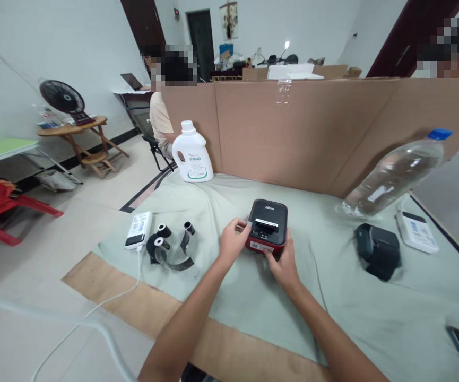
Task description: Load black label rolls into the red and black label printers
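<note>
So the small boxy black-and-red plastic device [271,208] (looks like a label printer tbh) is mid-table on the wrinkled pale-green cloth [233,297], slot side up, w/ a thin white strip [267,223] showing at the slot. Can't tell if it's fully resting or a bit lifted.

Both hands are on it rn. L hand [235,237] has its fingers bent and tips on the left edge, prob a light pinch. R hand [283,265] is the firmer one imo: thumb on the front by the whitish label sticker [261,248], fingers along the right side.

For a good hold: press evenly from both sides, keep it level, thumbs off the slot + strip. I'd shift the R thumb a tad so it doesn't rub the sticker. Low and slow, cloth could bunch up underneath.

Pose-wise, L forearm [191,313] and R forearm [332,329] come in from the bottom of the view and angle inward, approx a V, wrists low.

Further out, the loose black film on little spools [179,262] is left of the L hand, so watch that elbow. Big brown cardboard panel [285,132] stands behind, well apart from the hands.
</note>
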`<action>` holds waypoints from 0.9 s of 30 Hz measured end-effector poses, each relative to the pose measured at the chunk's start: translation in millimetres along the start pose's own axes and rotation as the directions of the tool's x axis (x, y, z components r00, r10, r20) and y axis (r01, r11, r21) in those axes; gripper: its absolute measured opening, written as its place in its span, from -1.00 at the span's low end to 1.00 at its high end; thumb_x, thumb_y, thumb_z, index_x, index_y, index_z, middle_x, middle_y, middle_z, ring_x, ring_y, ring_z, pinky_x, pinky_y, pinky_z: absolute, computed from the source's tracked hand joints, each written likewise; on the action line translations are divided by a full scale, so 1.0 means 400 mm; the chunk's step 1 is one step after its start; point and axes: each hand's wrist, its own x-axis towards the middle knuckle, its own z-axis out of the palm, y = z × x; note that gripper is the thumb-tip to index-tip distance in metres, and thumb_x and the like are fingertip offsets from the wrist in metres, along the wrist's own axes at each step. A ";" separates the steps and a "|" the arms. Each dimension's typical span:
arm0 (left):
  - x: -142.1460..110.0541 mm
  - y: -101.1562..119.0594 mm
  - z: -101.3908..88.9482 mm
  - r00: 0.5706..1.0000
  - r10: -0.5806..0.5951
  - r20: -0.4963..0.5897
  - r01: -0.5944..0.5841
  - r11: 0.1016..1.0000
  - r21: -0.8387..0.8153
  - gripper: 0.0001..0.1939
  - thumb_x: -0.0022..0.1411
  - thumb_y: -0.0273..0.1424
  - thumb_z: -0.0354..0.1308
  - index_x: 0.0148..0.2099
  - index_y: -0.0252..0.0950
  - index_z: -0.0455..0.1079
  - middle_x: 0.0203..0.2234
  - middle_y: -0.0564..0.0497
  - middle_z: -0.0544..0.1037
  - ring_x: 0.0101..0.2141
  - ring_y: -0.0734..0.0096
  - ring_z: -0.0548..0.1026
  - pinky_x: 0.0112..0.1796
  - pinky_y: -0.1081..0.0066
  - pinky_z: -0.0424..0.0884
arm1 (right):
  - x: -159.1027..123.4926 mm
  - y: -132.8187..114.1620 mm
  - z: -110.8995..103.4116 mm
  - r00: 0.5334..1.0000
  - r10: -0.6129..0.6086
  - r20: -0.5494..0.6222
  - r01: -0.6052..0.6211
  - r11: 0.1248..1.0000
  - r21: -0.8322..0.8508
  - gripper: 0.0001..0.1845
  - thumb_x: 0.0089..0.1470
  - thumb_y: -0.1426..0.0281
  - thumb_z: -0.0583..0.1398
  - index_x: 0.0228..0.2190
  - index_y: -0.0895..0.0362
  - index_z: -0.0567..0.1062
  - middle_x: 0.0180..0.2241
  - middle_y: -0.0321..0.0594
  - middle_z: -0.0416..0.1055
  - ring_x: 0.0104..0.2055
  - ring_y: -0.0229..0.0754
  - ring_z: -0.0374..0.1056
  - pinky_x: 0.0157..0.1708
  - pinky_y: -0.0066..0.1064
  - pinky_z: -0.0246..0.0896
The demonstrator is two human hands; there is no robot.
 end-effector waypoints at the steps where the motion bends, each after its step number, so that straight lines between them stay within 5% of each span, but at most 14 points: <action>1: 0.008 -0.001 0.003 1.000 -0.011 0.015 0.012 0.999 -0.038 -0.86 0.23 -0.35 0.21 -0.38 -0.24 0.37 -0.45 0.09 0.53 -0.38 0.41 0.50 -0.26 0.43 0.42 | 0.000 -0.001 -0.001 1.000 0.004 0.002 -0.004 1.000 0.001 0.00 0.22 0.04 0.21 0.44 0.11 -0.13 0.33 0.20 0.15 0.36 0.28 0.13 0.29 0.26 0.09; 6: 0.028 -0.012 0.023 0.995 -0.049 0.090 0.068 0.972 -0.227 -0.77 0.17 -0.41 0.14 -0.47 -0.23 0.14 -0.57 0.18 0.23 -0.48 0.50 0.26 -0.38 0.48 0.22 | 0.001 -0.007 -0.003 1.000 0.014 0.006 -0.014 1.000 0.001 0.00 0.22 0.02 0.21 0.44 0.10 -0.13 0.34 0.19 0.14 0.36 0.28 0.13 0.28 0.24 0.10; 18: 0.025 0.001 0.034 0.979 -0.148 0.144 0.191 0.913 -0.360 -0.77 0.11 -0.34 0.12 -0.46 -0.23 0.11 -0.56 0.16 0.13 -0.49 0.51 0.13 -0.43 0.50 0.16 | 0.003 -0.011 -0.006 1.000 -0.002 0.001 0.002 1.000 -0.004 -0.01 0.21 0.09 0.22 0.44 0.12 -0.12 0.32 0.19 0.16 0.34 0.25 0.15 0.28 0.21 0.11; 27: 0.006 0.008 0.046 0.996 -0.086 -0.037 0.070 0.946 -0.315 -0.73 0.15 -0.34 0.16 -0.46 -0.22 0.10 -0.54 0.17 0.18 -0.46 0.49 0.18 -0.36 0.46 0.18 | 0.003 0.003 0.000 0.999 -0.043 -0.014 0.043 0.999 0.009 0.01 0.21 0.06 0.23 0.45 0.11 -0.11 0.30 0.18 0.18 0.32 0.27 0.17 0.28 0.26 0.10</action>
